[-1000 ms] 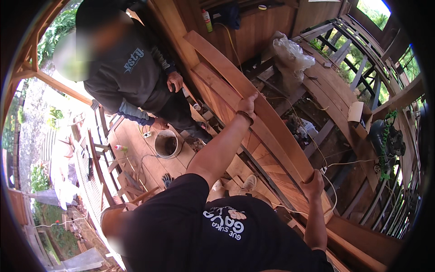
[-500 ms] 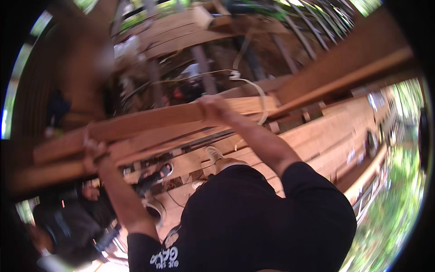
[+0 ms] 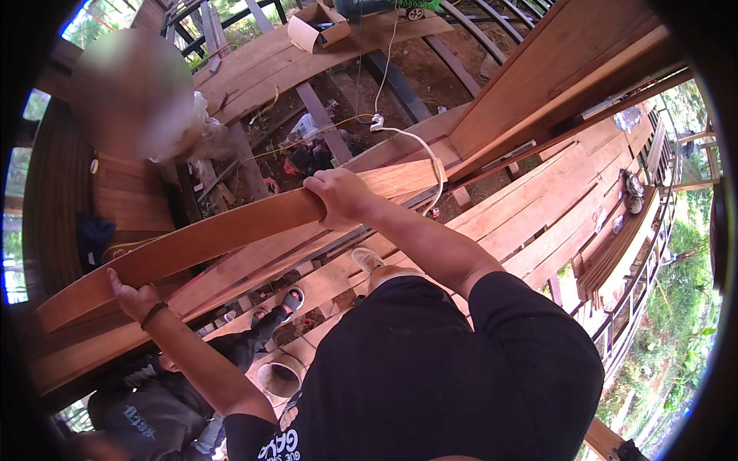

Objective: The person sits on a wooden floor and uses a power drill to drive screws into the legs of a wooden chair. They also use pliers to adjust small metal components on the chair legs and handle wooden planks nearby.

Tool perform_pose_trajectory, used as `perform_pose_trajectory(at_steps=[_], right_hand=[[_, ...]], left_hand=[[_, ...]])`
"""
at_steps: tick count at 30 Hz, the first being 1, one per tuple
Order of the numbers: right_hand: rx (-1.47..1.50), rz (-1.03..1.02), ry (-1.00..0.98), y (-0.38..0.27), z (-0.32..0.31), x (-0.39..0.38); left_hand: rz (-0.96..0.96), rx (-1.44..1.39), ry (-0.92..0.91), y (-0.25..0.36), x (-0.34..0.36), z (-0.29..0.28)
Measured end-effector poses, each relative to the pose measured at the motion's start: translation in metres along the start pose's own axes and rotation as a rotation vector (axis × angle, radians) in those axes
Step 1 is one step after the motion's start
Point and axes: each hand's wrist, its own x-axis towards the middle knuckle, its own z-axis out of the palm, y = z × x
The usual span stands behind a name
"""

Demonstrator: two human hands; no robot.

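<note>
A long wooden plank (image 3: pixel 231 227) runs across in front of me, its broad face tilted toward me. My right hand (image 3: pixel 338 197) is closed over its upper edge, near the middle. Toward the left end, my left hand (image 3: pixel 134 298) holds the lower edge, with one digit against the face; its other fingers are partly hidden. Under the plank lie long timber beams (image 3: pixel 231 273). A white cord (image 3: pixel 419 141) with a plug crosses over the plank's right end, where a wide upright board (image 3: pixel 553 65) begins.
A co-worker in dark clothes (image 3: pixel 154 411) is at lower left, beside a bucket (image 3: pixel 280 375). Another person's blurred shape is at upper left. Open joists (image 3: pixel 323 119) show soil and debris below. A cardboard box (image 3: pixel 319 29) stands on far boards; gapped floorboards (image 3: pixel 530 192) extend right.
My left hand has shifted left and toward me along the plank, whose left end now sits lower in view. My right hand keeps its grip. The view has turned slightly and sharpened.
</note>
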Motion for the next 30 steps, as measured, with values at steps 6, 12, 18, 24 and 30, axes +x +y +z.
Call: perform_pose_trajectory(at_steps=[6,12,18,24,30], right_hand=[[0.002,-0.066,-0.024,0.010,0.009,-0.008],[-0.051,-0.094,-0.040,0.010,0.023,-0.016],[-0.021,-0.095,-0.074,0.006,0.013,-0.014],[0.003,-0.094,-0.104,0.006,0.014,-0.016],[-0.020,-0.070,-0.140,0.024,0.000,-0.026]], left_hand=[[-0.041,0.038,0.062,-0.037,0.003,-0.027],[-0.030,-0.027,0.100,-0.060,-0.022,-0.057],[-0.017,-0.058,0.079,-0.049,-0.030,-0.057],[-0.012,-0.002,0.148,-0.047,-0.037,-0.049],[-0.026,-0.027,0.142,-0.077,-0.053,-0.056]])
